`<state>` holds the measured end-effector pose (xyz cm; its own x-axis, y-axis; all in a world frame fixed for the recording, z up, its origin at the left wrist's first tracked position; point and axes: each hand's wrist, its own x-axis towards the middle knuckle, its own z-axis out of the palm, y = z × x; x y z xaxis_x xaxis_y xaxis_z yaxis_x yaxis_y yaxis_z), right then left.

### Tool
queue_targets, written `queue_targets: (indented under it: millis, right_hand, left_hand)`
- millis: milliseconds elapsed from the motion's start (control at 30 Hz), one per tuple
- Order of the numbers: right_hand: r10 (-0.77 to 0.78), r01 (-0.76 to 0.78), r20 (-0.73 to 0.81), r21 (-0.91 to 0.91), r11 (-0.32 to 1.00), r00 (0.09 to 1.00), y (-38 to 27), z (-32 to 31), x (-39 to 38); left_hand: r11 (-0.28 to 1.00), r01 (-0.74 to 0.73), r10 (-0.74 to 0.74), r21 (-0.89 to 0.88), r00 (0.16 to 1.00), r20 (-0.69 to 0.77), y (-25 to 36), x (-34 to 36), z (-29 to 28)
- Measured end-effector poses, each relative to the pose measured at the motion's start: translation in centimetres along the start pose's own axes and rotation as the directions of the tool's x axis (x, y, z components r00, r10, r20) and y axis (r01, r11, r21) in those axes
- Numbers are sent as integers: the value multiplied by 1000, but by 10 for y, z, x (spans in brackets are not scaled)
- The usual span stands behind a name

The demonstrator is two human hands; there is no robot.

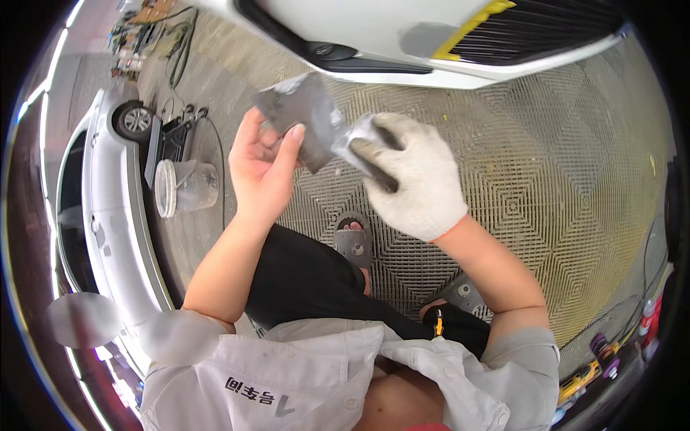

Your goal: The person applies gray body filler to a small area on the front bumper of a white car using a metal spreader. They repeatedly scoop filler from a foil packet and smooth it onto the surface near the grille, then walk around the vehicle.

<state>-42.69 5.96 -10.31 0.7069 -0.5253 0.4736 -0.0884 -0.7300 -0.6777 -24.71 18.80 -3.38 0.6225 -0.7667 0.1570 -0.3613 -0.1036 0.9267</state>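
My bare left hand (262,165) grips a dark grey square plate (302,118) with lighter grey smears on it, its thumb lying on the top face. My right hand (417,179), in a white knitted glove darkened at the fingers, is closed on a small pale grey flat piece (353,135), probably a spreader, held beside the plate's right edge. Above both hands is a white car panel (359,32) with yellow tape (474,25) beside a grey patch and a black grille.
A silver car (115,215) stands at left, with a black jack (169,136), a translucent bucket (190,185) and hoses nearby. Plastic grid flooring (517,201) lies underfoot, around my sandalled feet. Bottles and tools (604,355) are at lower right.
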Motion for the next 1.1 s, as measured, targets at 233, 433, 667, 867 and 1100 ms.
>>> queue_targets:
  millis: [233, 433, 667, 867, 1100]
  right_hand:
    - [163, -181, 145, 118, 976, 976, 25, 6, -13]
    - [380, -457, 253, 512, 728, 890, 76, 1, -25]
    - [459, -419, 373, 908, 0, 807, 115, -7, -20]
    - [548, -323, 198, 936, 141, 813, 131, -5, -6]
    - [511, -300, 168, 935, 189, 843, 151, 1, 5]
  left_hand:
    - [999, -15, 19, 49, 995, -95, -1, 11, 6]
    - [1000, 12, -11, 4, 1000, -16, -8, 22, 16]
    - [985, 166, -167, -46, 986, -15, -21, 33, 32]
    - [979, 202, -201, -39, 979, 35, -24, 36, 44]
    - [973, 229, -229, 19, 971, 73, -23, 33, 52]
